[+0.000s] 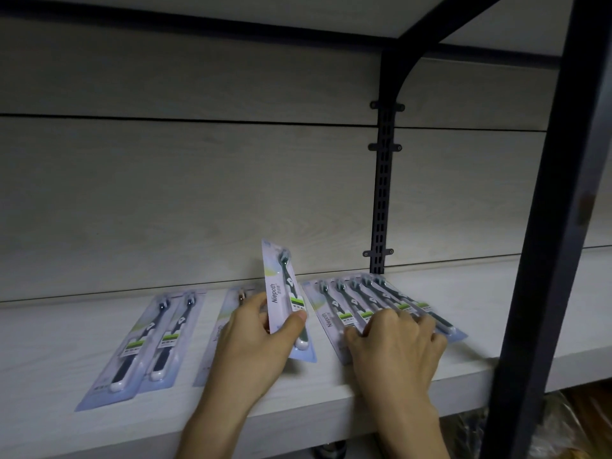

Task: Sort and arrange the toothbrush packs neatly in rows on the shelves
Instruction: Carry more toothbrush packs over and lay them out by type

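Pack (284, 299) in left hand (251, 336) stands tilted, bristles up.

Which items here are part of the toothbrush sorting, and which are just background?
In the job:
- held pack, gripped by left hand
- overlapping row of packs, under right hand
- pair of packs at left
- partly hidden pack
- shelf

Background:
- black upright
- slotted bracket rail
- bagged goods below

pack (228, 321) part hidden, label txt unreadable
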{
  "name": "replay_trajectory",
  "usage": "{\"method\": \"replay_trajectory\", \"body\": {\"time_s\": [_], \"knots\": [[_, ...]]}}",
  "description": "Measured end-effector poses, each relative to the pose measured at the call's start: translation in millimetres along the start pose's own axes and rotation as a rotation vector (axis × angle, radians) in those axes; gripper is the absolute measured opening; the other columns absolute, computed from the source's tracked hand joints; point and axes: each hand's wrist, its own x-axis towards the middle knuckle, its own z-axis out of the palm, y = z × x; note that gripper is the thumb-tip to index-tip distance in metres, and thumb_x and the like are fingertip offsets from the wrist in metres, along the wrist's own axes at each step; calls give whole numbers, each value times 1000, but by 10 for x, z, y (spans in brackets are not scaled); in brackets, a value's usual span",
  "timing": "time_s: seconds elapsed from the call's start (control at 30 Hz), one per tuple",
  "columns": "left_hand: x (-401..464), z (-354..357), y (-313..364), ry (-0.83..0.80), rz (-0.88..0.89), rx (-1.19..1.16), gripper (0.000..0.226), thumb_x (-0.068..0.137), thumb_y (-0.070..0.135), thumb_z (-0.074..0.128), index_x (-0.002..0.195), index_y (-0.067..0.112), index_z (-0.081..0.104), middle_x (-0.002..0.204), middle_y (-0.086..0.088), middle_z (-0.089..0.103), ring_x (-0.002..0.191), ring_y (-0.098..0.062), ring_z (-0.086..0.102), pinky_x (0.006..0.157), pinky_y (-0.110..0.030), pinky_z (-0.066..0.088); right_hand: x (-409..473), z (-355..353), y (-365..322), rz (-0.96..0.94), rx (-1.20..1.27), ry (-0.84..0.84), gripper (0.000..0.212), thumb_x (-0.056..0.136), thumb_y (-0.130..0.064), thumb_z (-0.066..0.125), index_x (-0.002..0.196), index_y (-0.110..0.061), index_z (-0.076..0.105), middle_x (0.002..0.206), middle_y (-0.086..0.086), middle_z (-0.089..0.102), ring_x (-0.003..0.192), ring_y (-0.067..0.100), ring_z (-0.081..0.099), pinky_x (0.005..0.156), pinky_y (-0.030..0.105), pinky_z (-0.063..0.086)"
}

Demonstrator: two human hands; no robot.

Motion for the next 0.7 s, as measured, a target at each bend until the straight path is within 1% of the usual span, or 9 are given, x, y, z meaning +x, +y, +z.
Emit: {"method": "replay_trajectory", "body": {"time_s": [0.13,0.27,0.33,0.4,0.43,0.53,0.63,0.7], "knots": [[10,76,2,10,47,126,7,83,31,65,90,29,63,70,19,71,75,-3,67,82,-32,51,26,7,-2,-24,-5,-7,29,90,-49,47,95,-25,62,112,1,60,111,27,40,89,37,30],[43,161,6,-13,59,191,8,84,33,63,88,26,62,66,16,71,76,-6,67,81,-33,51,60,24,48,-36,27,-17,40,88,-59,45,97,-25,65,111,0,61,112,27,41,89,38,30],[66,223,13,-13,70,232,9,84,33,62,89,26,60,64,17,70,75,-3,66,77,-28,51,90,-4,101,-43,51,5,44,88,-61,42,99,-26,66,111,-1,61,111,27,42,89,38,30],[84,276,30,9,85,293,10,85,34,62,90,26,59,63,19,69,73,3,64,68,-18,46,132,-54,171,-48,75,47,44,90,-60,39,99,-28,67,111,-2,61,111,26,43,89,38,31],[94,301,39,21,89,316,12,84,35,62,91,26,58,64,17,70,75,2,64,67,-18,45,154,-82,208,-47,87,66,43,91,-59,39,100,-29,67,110,-2,61,110,26,43,88,37,32],[138,388,56,41,81,382,18,82,39,62,92,24,59,74,8,71,82,-8,64,73,-28,48,201,-137,294,-50,112,83,40,93,-56,37,101,-30,67,107,-3,61,107,25,44,85,36,32],[176,471,45,50,65,464,25,80,44,62,93,23,61,85,8,70,88,-15,62,74,-29,48,220,-161,340,-77,137,72,38,94,-53,37,101,-30,66,106,-4,60,106,24,44,85,35,32],[191,526,23,34,41,515,29,78,49,61,93,24,60,84,6,69,89,-17,62,76,-31,49,225,-171,367,-100,154,70,36,94,-51,38,101,-30,65,106,-4,60,105,23,44,84,35,33]]}}
